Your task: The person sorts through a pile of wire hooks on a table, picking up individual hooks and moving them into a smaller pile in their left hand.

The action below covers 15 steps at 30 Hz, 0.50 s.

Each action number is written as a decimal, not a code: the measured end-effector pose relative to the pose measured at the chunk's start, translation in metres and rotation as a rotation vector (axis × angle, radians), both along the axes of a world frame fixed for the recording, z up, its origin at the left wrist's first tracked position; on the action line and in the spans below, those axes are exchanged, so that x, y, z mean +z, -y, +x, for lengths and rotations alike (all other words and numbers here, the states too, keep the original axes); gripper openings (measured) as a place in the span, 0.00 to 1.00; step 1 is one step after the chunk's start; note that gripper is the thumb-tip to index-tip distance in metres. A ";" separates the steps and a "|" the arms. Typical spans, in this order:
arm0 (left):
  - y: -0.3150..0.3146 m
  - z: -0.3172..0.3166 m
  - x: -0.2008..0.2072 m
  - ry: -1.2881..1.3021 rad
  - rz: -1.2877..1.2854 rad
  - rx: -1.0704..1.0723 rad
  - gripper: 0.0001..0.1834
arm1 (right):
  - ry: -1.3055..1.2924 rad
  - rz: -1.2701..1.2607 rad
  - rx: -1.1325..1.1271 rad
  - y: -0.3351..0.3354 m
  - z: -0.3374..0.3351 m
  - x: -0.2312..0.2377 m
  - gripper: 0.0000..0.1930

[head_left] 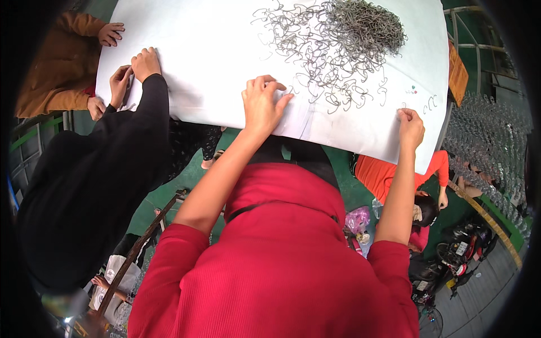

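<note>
Many small dark bent-wire hooks (329,62) lie scattered over a white-covered table (214,50), with a dense pile of hooks (369,28) at the far right. Over the near edge, my left hand (262,107) has its fingers curled and its thumb apart, close to a few loose hooks; nothing shows in its grasp. My right hand (411,128) is closed in a pinch near the table's right corner. What its fingertips hold is too small to make out. Just beyond it lie a few separate hooks (430,103) in a short row.
On my left, a person in a black sleeve (155,96) works at the same table, and another in a brown sleeve (67,101) stands past them. A person in orange (375,174) is low beside the table's right side. Racks of hanging metal pieces (484,135) stand farther right.
</note>
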<state>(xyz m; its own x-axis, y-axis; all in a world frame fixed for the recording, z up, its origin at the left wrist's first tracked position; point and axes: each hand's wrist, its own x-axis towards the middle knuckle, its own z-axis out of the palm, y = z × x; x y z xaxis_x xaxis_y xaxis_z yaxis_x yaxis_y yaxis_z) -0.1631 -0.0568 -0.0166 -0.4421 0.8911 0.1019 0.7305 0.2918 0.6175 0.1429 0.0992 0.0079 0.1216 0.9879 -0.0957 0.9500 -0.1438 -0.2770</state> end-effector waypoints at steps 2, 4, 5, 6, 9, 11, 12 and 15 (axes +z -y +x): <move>-0.006 0.006 -0.006 -0.042 -0.028 0.000 0.08 | 0.095 0.080 0.049 -0.007 0.000 0.001 0.11; -0.011 0.011 -0.011 -0.060 -0.059 0.031 0.08 | 0.239 0.269 0.171 -0.008 -0.010 -0.001 0.13; -0.012 0.012 -0.013 -0.048 -0.038 0.046 0.08 | 0.084 0.287 0.263 -0.007 -0.022 -0.002 0.13; -0.011 0.012 -0.016 -0.028 -0.001 0.049 0.07 | -0.072 0.302 0.356 -0.002 -0.038 -0.003 0.15; -0.006 0.007 -0.012 -0.088 0.136 0.067 0.06 | -0.275 0.274 0.707 0.026 -0.102 -0.013 0.15; -0.006 0.005 0.009 0.519 0.040 0.255 0.06 | -0.266 0.276 0.823 0.040 -0.136 -0.017 0.16; -0.005 0.002 0.014 0.821 -0.007 0.353 0.06 | -0.252 0.273 0.850 0.042 -0.148 -0.022 0.16; 0.004 -0.012 0.004 0.972 0.250 0.305 0.07 | -0.151 0.226 0.913 0.046 -0.162 -0.030 0.17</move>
